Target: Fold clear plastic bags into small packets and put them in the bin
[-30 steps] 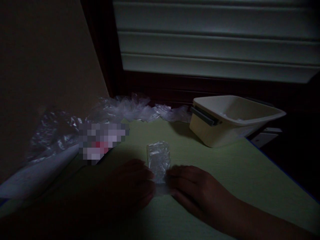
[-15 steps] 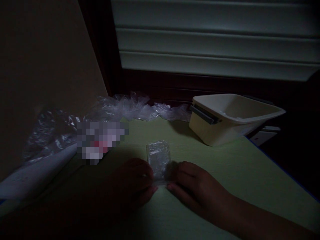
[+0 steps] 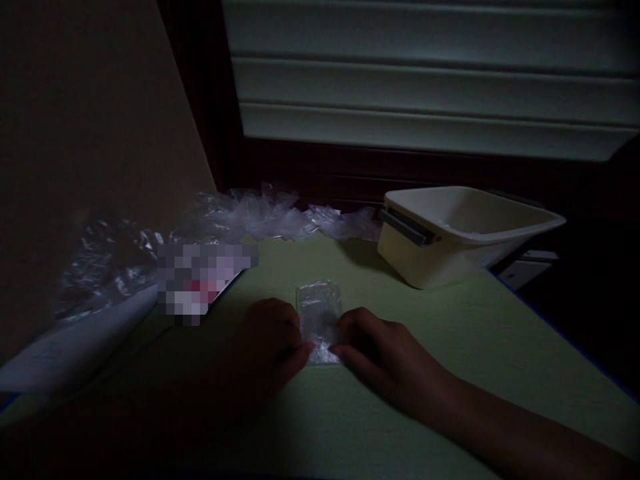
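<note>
A small clear plastic packet (image 3: 320, 313) lies flat on the pale green table (image 3: 400, 413), between my two hands. My left hand (image 3: 277, 343) has its fingers curled at the packet's left edge, the thumb at its near left corner. On the other side, my right hand (image 3: 375, 343) pinches the right edge, with the thumb on the near right corner. The near end of the packet looks crinkled and shiny. The picture is dark, and the left arm is mostly in shadow.
A cream bin (image 3: 425, 263) with grey handles stands at the back right. Crumpled clear plastic (image 3: 280, 213) runs along the back and left. A blurred-out item (image 3: 200, 283) lies at the left. White devices (image 3: 530, 270) show beyond the right edge.
Both hands have moved slightly away from me along the packet's sides. The thumbs now rest on its near end, where the film looks more bunched and bright.
</note>
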Available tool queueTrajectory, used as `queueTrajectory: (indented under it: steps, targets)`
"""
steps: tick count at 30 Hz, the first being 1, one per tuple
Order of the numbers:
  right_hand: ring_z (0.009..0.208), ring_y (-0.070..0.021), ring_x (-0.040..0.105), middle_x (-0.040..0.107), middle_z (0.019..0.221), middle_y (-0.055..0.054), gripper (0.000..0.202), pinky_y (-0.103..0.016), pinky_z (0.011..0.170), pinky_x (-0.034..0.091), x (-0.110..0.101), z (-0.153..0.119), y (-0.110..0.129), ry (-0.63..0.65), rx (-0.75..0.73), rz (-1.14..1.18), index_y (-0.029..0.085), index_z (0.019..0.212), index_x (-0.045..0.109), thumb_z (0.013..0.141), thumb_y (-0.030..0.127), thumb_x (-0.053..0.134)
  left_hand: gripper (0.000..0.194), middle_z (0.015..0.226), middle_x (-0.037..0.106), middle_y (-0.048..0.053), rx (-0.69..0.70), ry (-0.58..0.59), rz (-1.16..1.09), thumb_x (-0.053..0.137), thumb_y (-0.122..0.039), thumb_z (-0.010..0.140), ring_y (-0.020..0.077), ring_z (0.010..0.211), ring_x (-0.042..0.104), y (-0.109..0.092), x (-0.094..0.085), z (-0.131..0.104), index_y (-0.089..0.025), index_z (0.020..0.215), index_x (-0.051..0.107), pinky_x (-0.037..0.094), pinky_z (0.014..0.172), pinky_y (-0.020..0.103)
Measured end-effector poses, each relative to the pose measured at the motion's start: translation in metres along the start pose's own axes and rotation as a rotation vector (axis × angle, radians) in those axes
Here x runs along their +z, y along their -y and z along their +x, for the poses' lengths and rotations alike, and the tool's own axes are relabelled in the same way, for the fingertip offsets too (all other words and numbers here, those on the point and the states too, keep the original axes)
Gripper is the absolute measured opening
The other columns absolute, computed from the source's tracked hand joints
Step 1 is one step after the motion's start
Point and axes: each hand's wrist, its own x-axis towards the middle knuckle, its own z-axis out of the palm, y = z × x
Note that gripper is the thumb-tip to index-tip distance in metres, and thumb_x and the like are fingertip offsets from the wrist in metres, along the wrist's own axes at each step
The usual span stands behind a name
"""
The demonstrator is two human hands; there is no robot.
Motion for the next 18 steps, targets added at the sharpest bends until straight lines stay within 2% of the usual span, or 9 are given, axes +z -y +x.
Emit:
queueTrajectory:
  steps: [4, 6, 9, 14, 18]
  targets:
    - [0.057, -0.0121, 0.055, 0.059, 0.069, 0.001, 0.009, -0.021, 0.051, 0.039, 0.002, 0.002, -0.001, -0.011, 0.003, -0.031, 0.019, 0.088, 0.047, 0.085, 0.016, 0.054, 0.021, 0.075, 0.052, 0.000, -0.022, 0.076, 0.086, 0.057, -0.017, 0.083, 0.0157, 0.074, 0.047, -0.004, -0.004, 0.001, -0.015, 0.064, 0.048, 0.037, 0.071, 0.031]
    - [0.059, -0.0123, 0.054, 0.058, 0.070, 0.000, 0.007, -0.022, 0.052, 0.039, 0.002, 0.002, -0.002, -0.013, -0.040, -0.079, 0.019, 0.084, 0.049, 0.084, 0.014, 0.054, 0.020, 0.075, 0.050, 0.000, -0.025, 0.105, 0.132, 0.059, -0.014, 0.081, 0.0157, 0.073, 0.046, -0.005, -0.005, 0.001, -0.015, 0.065, 0.047, 0.036, 0.069, 0.030]
    - [0.067, -0.0141, 0.056, 0.058, 0.076, -0.004, 0.008, -0.024, 0.059, 0.043, 0.002, 0.003, -0.001, 0.004, -0.140, -0.145, 0.016, 0.083, 0.056, 0.085, 0.010, 0.051, 0.013, 0.080, 0.052, 0.001, -0.004, 0.087, 0.200, 0.060, -0.012, 0.079, 0.0164, 0.077, 0.047, -0.007, -0.006, 0.002, -0.015, 0.073, 0.049, 0.039, 0.070, 0.030]
    - [0.074, -0.0164, 0.057, 0.059, 0.083, -0.007, 0.018, -0.028, 0.067, 0.048, 0.003, 0.003, -0.001, 0.035, -0.200, -0.201, 0.013, 0.092, 0.064, 0.088, 0.010, 0.047, 0.006, 0.091, 0.059, 0.004, 0.175, 0.091, 0.259, 0.057, -0.009, 0.086, 0.0184, 0.089, 0.051, -0.011, -0.007, 0.003, -0.014, 0.082, 0.056, 0.043, 0.081, 0.033]
    - [0.073, -0.0170, 0.057, 0.059, 0.082, -0.009, 0.019, -0.028, 0.066, 0.049, 0.005, 0.002, -0.001, 0.025, -0.215, -0.252, 0.012, 0.091, 0.066, 0.087, 0.009, 0.047, 0.016, 0.084, 0.062, 0.005, 0.269, 0.096, 0.274, 0.048, -0.011, 0.092, 0.0177, 0.085, 0.055, -0.012, -0.007, 0.004, -0.012, 0.079, 0.058, 0.046, 0.082, 0.033]
